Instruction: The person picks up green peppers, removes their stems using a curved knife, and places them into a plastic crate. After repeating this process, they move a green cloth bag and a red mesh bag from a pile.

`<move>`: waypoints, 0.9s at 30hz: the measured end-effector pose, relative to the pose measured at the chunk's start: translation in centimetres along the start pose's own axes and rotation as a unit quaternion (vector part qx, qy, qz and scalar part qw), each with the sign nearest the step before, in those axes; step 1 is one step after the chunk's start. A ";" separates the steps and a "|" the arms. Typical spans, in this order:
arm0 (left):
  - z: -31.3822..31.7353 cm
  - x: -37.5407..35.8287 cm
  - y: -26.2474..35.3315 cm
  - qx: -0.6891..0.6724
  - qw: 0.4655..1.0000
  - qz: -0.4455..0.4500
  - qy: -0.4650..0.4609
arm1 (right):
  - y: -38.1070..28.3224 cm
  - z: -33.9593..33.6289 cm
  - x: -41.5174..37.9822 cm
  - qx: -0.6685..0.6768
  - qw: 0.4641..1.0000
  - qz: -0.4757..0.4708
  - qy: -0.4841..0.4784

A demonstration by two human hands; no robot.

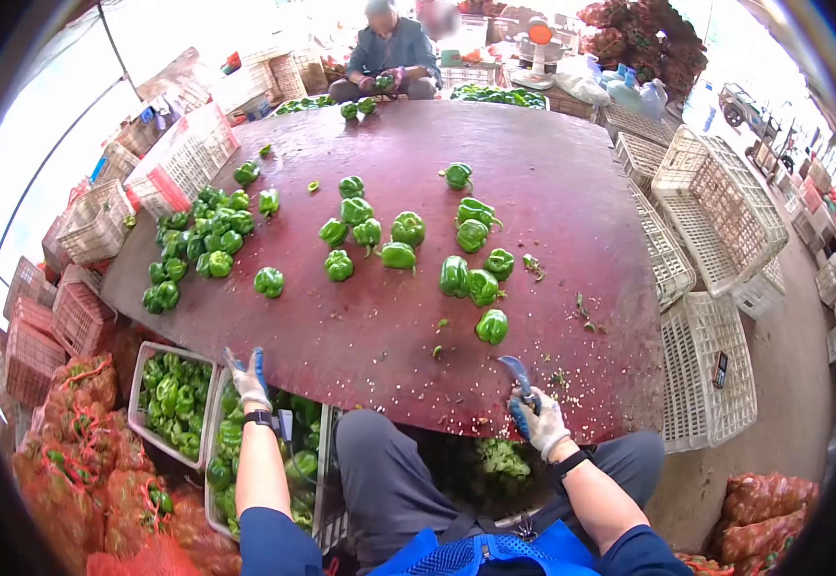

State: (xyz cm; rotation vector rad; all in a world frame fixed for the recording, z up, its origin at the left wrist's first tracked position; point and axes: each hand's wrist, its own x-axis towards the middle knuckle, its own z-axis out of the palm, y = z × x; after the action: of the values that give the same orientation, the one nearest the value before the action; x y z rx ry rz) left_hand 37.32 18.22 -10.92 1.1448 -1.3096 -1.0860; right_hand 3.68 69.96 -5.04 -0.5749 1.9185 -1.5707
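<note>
My right hand (545, 424), in a white glove with blue on the fingers, is closed around the handle of a knife with a curved blade (514, 367). The blade points up and left above the near edge of the table. My left hand (248, 379), gloved the same way, has its fingers apart and holds nothing. It is at the table's near left edge, above a crate of green bell peppers (224, 470). Closest to the knife on the tabletop lies a single green bell pepper (492, 326), with a cluster of peppers (468, 276) just beyond it.
A reddish table (360, 336) carries more peppers, a pile of peppers (197, 235) at its left, and scattered seeds and scraps. Across it sits another person (394, 58). Crates (715, 202) line the right side; mesh sacks (91, 451) stand at lower left. Leafy scraps (504, 459) lie below the edge.
</note>
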 end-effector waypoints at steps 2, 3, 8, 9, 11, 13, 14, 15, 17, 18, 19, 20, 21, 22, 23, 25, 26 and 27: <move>2.1 2.8 -0.3 -0.002 1.000 -0.015 0.018 | 0.4 1.0 2.4 0.017 1.000 -0.015 -0.018; 3.7 3.5 1.3 0.000 0.999 -0.036 0.026 | -0.7 1.8 3.8 -0.008 0.999 -0.031 -0.021; 13.7 9.8 -0.6 0.022 0.999 0.024 -0.026 | -2.4 3.9 11.7 -0.053 0.996 -0.076 0.002; 16.5 10.3 -0.2 0.026 0.999 0.021 -0.030 | -2.1 4.0 13.4 -0.051 0.996 -0.070 0.004; 22.1 10.3 1.4 -0.089 0.993 0.064 -0.044 | -1.1 4.0 16.7 0.020 0.997 -0.061 0.037; 26.8 10.9 1.4 0.008 0.986 0.128 -0.110 | -0.8 3.3 20.0 0.090 0.995 -0.033 0.039; 29.8 10.1 2.1 0.007 0.982 0.157 -0.107 | -1.3 2.6 21.7 0.064 0.996 -0.038 0.043; 32.5 8.9 3.6 -0.005 0.991 0.113 -0.067 | -2.1 1.8 23.3 0.041 0.997 -0.042 0.048; 35.5 9.4 1.1 0.117 0.962 0.230 -0.087 | -1.6 0.9 27.0 0.125 0.990 -0.016 0.059; 36.9 9.1 0.6 0.175 0.941 0.272 -0.101 | -1.8 0.1 28.8 0.134 0.989 -0.033 0.050; 38.1 9.1 0.3 0.267 0.879 0.370 -0.136 | -2.2 -0.8 30.3 0.141 0.988 -0.048 0.041; 39.9 8.6 -0.4 0.187 0.918 0.321 -0.137 | -2.4 -1.8 31.6 0.190 0.980 -0.045 0.049; 41.7 8.1 -0.3 0.182 0.918 0.324 -0.136 | -2.5 -2.8 32.9 0.240 0.968 -0.043 0.058; 43.4 7.6 -0.1 0.177 0.919 0.326 -0.135 | -2.8 -4.2 33.9 0.261 0.962 -0.037 0.071; 45.2 7.0 0.1 0.173 0.919 0.329 -0.133 | -3.7 -6.0 34.2 0.219 0.972 -0.002 0.090; 49.0 5.3 1.8 0.096 0.957 0.230 -0.150 | -3.3 -9.5 35.0 0.190 0.975 -0.003 0.112; 50.5 5.1 1.6 0.082 0.958 0.224 -0.161 | -2.9 -11.4 35.4 0.142 0.982 -0.027 0.120; 52.0 4.7 1.7 0.125 0.941 0.263 -0.170 | -2.3 -13.2 35.6 0.093 0.986 -0.049 0.126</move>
State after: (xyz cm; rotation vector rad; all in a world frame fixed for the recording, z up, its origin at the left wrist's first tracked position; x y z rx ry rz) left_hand -14.69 13.74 -11.29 0.7237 -1.9336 -0.7462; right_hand -31.51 55.63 -7.01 -0.4133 1.9185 -1.9404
